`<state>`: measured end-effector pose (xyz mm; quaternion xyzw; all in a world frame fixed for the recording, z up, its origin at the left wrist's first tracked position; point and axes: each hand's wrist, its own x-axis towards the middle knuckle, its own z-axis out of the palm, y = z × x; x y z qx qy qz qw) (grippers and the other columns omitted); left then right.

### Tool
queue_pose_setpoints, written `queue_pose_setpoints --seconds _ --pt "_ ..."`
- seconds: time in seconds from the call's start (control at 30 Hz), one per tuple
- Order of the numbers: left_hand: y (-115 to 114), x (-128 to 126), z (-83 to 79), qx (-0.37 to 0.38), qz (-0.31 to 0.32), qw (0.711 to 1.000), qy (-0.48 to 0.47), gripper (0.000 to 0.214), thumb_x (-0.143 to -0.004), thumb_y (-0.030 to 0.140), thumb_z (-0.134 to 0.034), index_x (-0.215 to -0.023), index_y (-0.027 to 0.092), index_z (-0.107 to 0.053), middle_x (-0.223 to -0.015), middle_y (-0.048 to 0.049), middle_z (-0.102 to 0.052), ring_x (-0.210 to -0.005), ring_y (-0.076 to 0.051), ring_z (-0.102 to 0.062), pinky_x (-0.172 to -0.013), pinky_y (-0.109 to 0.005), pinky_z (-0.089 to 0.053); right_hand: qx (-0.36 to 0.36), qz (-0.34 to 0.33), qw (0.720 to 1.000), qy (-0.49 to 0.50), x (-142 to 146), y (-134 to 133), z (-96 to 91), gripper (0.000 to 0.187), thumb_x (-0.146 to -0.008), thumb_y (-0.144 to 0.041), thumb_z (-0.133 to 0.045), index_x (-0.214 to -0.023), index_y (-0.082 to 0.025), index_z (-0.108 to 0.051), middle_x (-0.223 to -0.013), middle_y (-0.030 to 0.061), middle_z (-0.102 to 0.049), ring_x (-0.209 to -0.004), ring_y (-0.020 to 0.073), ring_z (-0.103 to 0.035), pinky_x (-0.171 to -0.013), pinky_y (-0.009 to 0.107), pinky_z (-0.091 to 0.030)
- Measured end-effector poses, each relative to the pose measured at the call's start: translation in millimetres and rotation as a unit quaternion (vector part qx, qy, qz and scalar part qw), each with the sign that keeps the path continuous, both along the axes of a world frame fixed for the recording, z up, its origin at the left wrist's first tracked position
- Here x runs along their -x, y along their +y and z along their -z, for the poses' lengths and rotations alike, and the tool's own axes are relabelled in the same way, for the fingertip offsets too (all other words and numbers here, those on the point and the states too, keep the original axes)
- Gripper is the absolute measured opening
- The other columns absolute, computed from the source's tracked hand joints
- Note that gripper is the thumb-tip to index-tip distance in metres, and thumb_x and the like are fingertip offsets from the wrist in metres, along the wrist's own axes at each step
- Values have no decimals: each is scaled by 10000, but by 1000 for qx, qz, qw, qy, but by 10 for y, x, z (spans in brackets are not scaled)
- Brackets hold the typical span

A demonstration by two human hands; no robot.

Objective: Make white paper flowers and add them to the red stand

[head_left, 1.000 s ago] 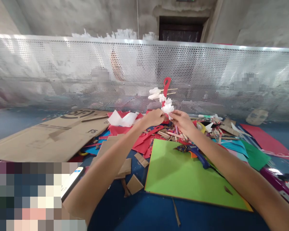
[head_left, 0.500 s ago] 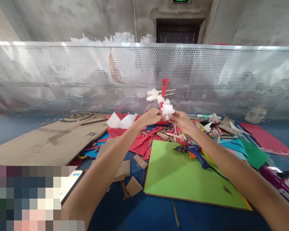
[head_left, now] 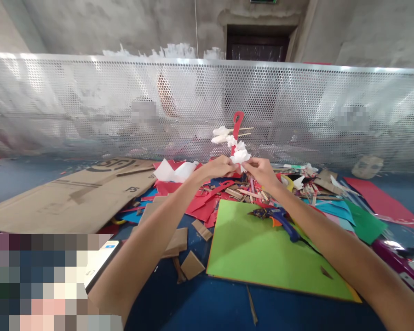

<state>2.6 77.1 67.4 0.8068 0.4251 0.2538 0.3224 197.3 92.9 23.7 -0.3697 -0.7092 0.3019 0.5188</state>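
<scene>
My left hand (head_left: 222,167) and my right hand (head_left: 262,171) meet in the middle of the view, fingers closed at the base of a white paper flower (head_left: 240,156). Its ruffled petals rise above the fingertips. Just behind it stands a red strip with a curled, looped top (head_left: 238,120). Smaller white crumpled paper pieces (head_left: 231,140) show alongside the strip. White paper buds (head_left: 221,138) extend to its left, and thin wooden sticks (head_left: 245,129) poke out to its right. My fingers hide the lower end of the flower.
A blue hot glue gun (head_left: 285,224) lies on a green sheet (head_left: 258,257). Red paper scraps (head_left: 202,207) and colored pencils are heaped behind. Flat cardboard (head_left: 89,197) lies left, a purple power strip (head_left: 402,266) right. A perforated metal screen (head_left: 193,101) borders the back. A phone (head_left: 101,264) shows lower left.
The white flower's petals have tipped and look flatter from here. My fingers have shifted slightly around its base, with the right hand a bit higher. The view has moved a little.
</scene>
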Motion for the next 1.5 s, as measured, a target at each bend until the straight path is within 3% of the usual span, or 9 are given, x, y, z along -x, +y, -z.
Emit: queue_pose_setpoints --seconds 0.17,0.3,0.43,0.6,0.73,0.9,1.13,1.3,1.5 --pt "-34 -83 43 42 68 996 -50 349 -906 369 -488 -640 151 -546 -590 -10 -510 -486 -78 -347 -531 -253 -294 -110 106 988 -28 -57 15 1 254 -791 -406 -649 -735 -159 -634 -666 30 -657 -596 150 -565 -576 265 -421" --pt "-18 -181 79 -58 77 995 -6 357 -927 278 -410 -597 165 -485 -556 -5 -470 -490 -88 -349 -556 -272 -304 -183 145 969 -87 -131 5 -16 223 -816 -372 -623 -729 -167 -608 -657 23 -643 -584 144 -555 -603 268 -426" --pt "12 -249 119 -177 26 982 61 265 -882 173 -414 -636 162 -511 -590 -20 -508 -551 -108 -439 -597 -279 -321 -252 147 944 -157 -187 5 -27 152 -825 -312 -602 -762 -175 -627 -731 39 -657 -678 171 -590 -678 288 -439" --pt "30 -275 176 -223 -29 969 106 257 -899 183 -393 -800 149 -628 -753 -65 -630 -709 -164 -568 -673 -287 -378 -284 151 927 -194 -209 -10 -70 160 -849 -305 -596 -786 -171 -657 -780 55 -669 -751 195 -609 -737 307 -438" --pt "0 -236 170 -252 -50 960 108 281 -930 218 -380 -911 147 -652 -851 -84 -664 -799 -190 -593 -718 -295 -397 -238 106 951 -168 -228 1 -119 269 -872 -408 -601 -818 -160 -690 -829 63 -700 -784 213 -633 -746 311 -449" --pt "23 -123 112 -264 -15 958 108 260 -932 207 -388 -883 145 -635 -776 -54 -637 -693 -152 -548 -668 -276 -371 -91 -6 993 -74 -252 109 -103 391 -786 -544 -677 -819 -158 -732 -795 69 -709 -759 222 -637 -691 329 -482" --pt "15 -12 4 -219 60 967 113 299 -951 273 -398 -829 130 -631 -707 -41 -593 -625 -124 -486 -629 -266 -342 62 -141 987 37 -241 177 11 375 -663 -483 -816 -877 -184 -746 -813 54 -710 -680 156 -617 -653 313 -499" --pt "-27 30 -59 -167 121 973 105 259 -925 249 -428 -896 139 -661 -661 0 -537 -573 -102 -415 -618 -249 -338 106 -169 979 48 -256 154 16 332 -667 -411 -835 -887 -185 -731 -836 45 -711 -694 138 -618 -672 286 -489" --pt "-10 73 -45 -95 124 984 88 309 -922 343 -456 -921 139 -688 -573 30 -373 -496 -91 -290 -518 -249 -259 91 -128 987 17 -204 127 5 396 -644 -435 -833 -920 -169 -732 -865 66 -721 -706 156 -618 -645 284 -474"
